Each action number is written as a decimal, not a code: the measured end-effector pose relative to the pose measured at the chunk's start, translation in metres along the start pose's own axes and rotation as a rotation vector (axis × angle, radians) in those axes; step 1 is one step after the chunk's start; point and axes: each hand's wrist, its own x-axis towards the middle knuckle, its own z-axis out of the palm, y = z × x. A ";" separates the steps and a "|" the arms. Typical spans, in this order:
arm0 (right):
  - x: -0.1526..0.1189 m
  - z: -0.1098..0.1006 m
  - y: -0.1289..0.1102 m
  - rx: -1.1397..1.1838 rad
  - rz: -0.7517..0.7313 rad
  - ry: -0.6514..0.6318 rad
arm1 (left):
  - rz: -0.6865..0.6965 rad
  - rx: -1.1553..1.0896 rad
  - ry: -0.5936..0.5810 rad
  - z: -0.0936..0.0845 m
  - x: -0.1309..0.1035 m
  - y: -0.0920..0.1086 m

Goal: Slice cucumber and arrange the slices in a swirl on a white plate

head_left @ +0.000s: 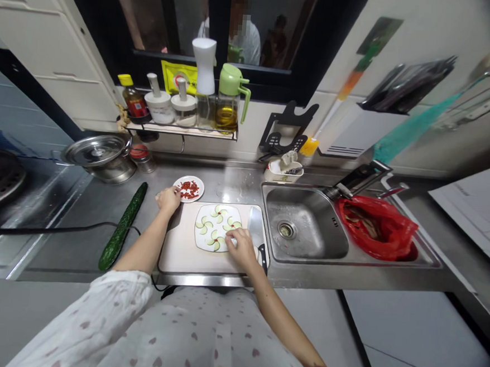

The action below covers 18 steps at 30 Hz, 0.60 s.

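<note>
At the left rim of a small white dish [199,186] my left hand [169,199] is closed, its fingertips pressed together by the small red pieces [190,189]; what they pinch is too small to make out. A squarish white plate [201,242] lies on the cutting board [178,254]. Curved, green-edged cucumber slices [216,240] form several pinwheels on it, some with a red centre. My right hand [241,248] is over the plate's right edge, fingers bent together near the slices. Beside it lies a cleaver [256,223] with a black handle, partly behind the hand.
A whole cucumber [123,226] lies left of the board, near a lidded steel pot [100,154] and a red-capped jar [143,158]. Rightward are the sink [309,224] and a red plastic bag [378,229]. Bottles and seasoning jars stand on the wall rack [181,129].
</note>
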 end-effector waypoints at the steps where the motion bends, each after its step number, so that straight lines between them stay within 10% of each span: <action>1: -0.001 0.000 0.000 0.006 0.003 0.002 | 0.007 0.026 -0.009 0.001 0.005 -0.001; 18: -0.007 -0.001 0.010 0.048 0.048 0.015 | 0.128 0.217 -0.068 0.015 0.033 0.003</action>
